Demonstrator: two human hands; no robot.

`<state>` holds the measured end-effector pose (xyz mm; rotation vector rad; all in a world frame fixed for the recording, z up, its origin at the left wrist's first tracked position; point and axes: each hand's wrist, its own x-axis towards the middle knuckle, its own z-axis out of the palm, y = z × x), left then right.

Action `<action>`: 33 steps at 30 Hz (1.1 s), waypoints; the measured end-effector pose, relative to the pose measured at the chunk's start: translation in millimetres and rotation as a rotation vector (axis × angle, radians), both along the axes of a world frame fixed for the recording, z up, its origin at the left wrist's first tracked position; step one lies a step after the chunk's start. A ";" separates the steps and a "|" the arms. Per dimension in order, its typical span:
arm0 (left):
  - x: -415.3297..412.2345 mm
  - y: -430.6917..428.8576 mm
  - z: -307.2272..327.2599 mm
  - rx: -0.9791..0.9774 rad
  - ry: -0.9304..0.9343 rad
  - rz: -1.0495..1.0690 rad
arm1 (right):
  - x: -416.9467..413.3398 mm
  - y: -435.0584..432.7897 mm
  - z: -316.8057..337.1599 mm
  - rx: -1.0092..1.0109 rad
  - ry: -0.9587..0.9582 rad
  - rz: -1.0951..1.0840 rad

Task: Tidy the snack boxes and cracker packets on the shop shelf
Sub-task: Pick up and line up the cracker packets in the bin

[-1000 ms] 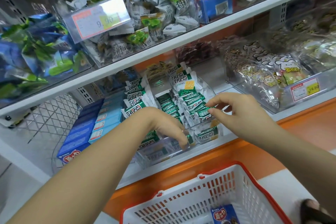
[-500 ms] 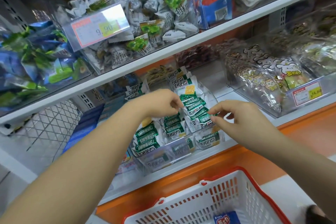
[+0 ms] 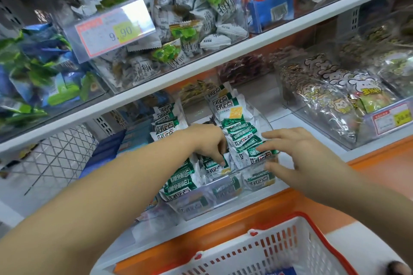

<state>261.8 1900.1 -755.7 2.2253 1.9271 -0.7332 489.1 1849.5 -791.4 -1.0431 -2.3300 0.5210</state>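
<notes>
Green-and-white cracker packets (image 3: 242,135) stand in rows inside a clear plastic bin (image 3: 196,204) on the lower shelf. My left hand (image 3: 206,142) reaches into the bin from the left, its fingers pointing down onto the packets of the middle row (image 3: 215,166). My right hand (image 3: 292,152) lies with straight, spread fingers on the front packets of the right row, its thumb by the bin's front rim. Dark blue snack boxes (image 3: 105,152) lie left of the bin, partly hidden by my left forearm.
A red-and-white shopping basket (image 3: 290,250) sits below the orange shelf edge (image 3: 223,225). Clear bins of wrapped sweets (image 3: 178,35) with a price tag fill the upper shelf. A bin of cartoon-print bags (image 3: 330,100) stands to the right, and a wire rack (image 3: 55,158) to the left.
My left hand moved from the bin's front up and right to the middle row. My right hand went from pinching a packet to lying flat on the right row.
</notes>
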 end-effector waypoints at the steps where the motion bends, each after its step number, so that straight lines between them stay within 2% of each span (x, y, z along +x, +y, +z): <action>1: -0.4 -0.5 -4.3 -0.001 0.031 -0.007 | -1.4 -0.6 0.1 0.020 -0.084 0.009; 4: -2.2 -1.4 -12.0 0.072 0.132 -0.113 | -4.5 -4.2 1.7 0.022 -0.261 0.018; 7: -0.6 -6.0 -8.6 0.154 0.132 -0.179 | -6.2 -8.0 2.1 0.014 -0.333 0.009; 14: -2.0 -26.8 12.1 0.297 0.134 -0.266 | -5.7 -9.2 1.9 -0.024 -0.308 0.014; 22: -17.2 -63.3 30.5 0.588 0.039 -0.214 | -5.0 -7.8 -3.1 -0.019 -0.263 0.013; 24: -22.5 -72.5 31.6 0.687 -0.012 -0.185 | -5.6 -8.3 -4.0 -0.014 -0.221 0.008; 27: -27.7 -85.5 31.2 0.842 -0.194 -0.208 | -6.8 -8.7 -4.6 0.022 -0.157 -0.002; 30: -20.4 -98.1 29.7 0.913 -0.365 -0.337 | -8.5 -11.9 4.2 0.101 0.064 0.012; 33: -0.6 -106.7 30.5 0.923 -0.407 -0.467 | -11.7 -17.9 15.4 0.174 0.222 0.053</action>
